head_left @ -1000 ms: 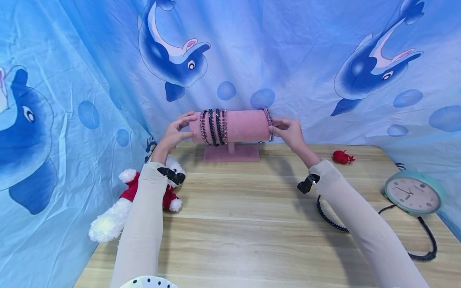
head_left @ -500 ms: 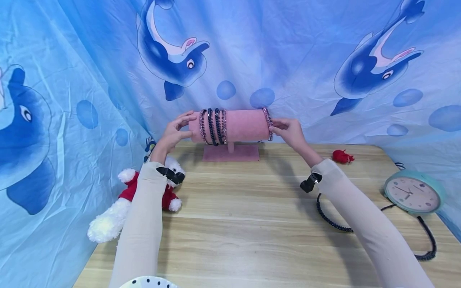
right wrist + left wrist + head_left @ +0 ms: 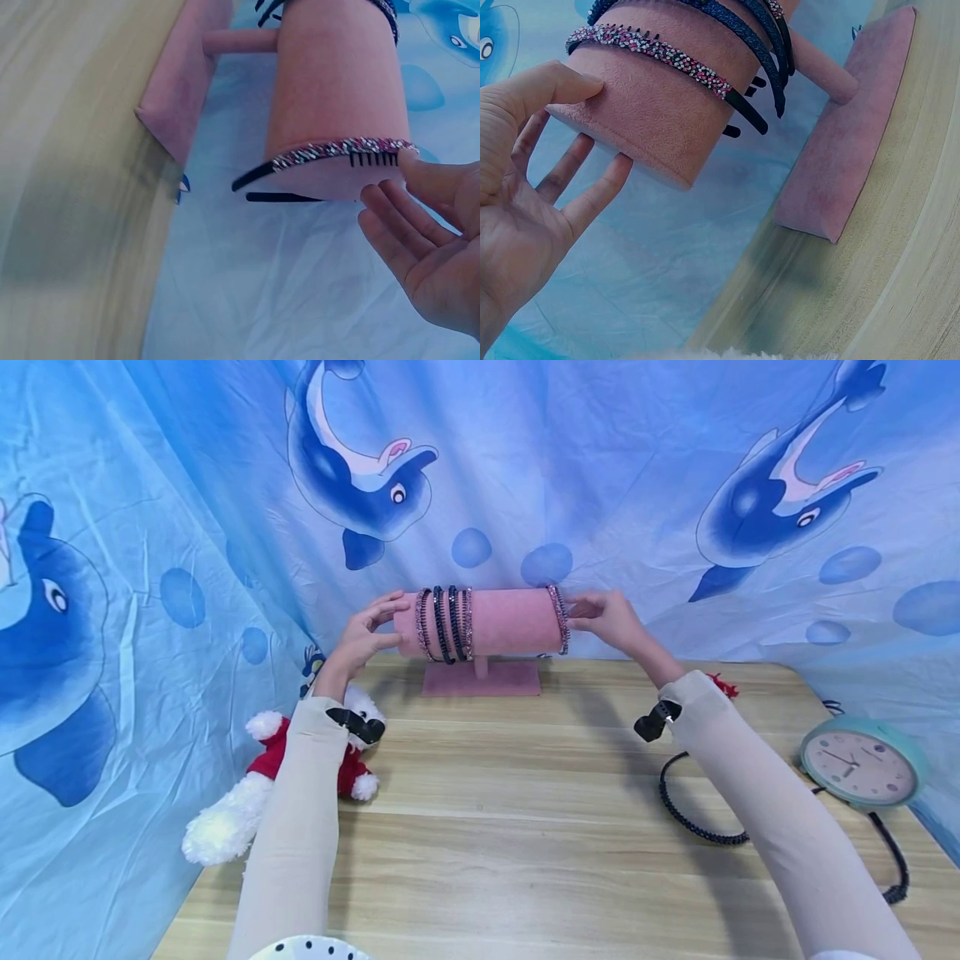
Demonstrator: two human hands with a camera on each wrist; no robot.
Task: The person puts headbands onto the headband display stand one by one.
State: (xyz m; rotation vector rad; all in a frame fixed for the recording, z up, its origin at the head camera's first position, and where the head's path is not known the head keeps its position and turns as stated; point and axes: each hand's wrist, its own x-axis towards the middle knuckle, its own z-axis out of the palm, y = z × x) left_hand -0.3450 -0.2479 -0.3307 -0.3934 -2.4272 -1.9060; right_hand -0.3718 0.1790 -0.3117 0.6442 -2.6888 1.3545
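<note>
A pink padded headband stand (image 3: 517,622) stands at the back of the table, its roll lying crosswise. Several headbands sit toward its left end, among them dark blue-black ones (image 3: 442,631) and a glittery one (image 3: 667,56) with comb teeth. My left hand (image 3: 355,646) holds the roll's left end, thumb on top and fingers spread at the end face. Another glittery headband (image 3: 337,152) hangs at the right end, slightly tilted. Beside it my right hand (image 3: 611,622) has its thumb tip right at the band, with loosely bent fingers by the end face.
A white plush toy (image 3: 225,822) in red lies under the left forearm. At the right are a mint-green clock (image 3: 858,764), a black braided headband (image 3: 693,831) and another dark band (image 3: 890,843). A red object (image 3: 726,687) shows behind the right sleeve. Dolphin-print curtain (image 3: 615,485) encloses the table.
My right hand has loosened from the right-end headband and drawn back slightly to the right, its forearm shifting over the red object. The left hand stays on the stand.
</note>
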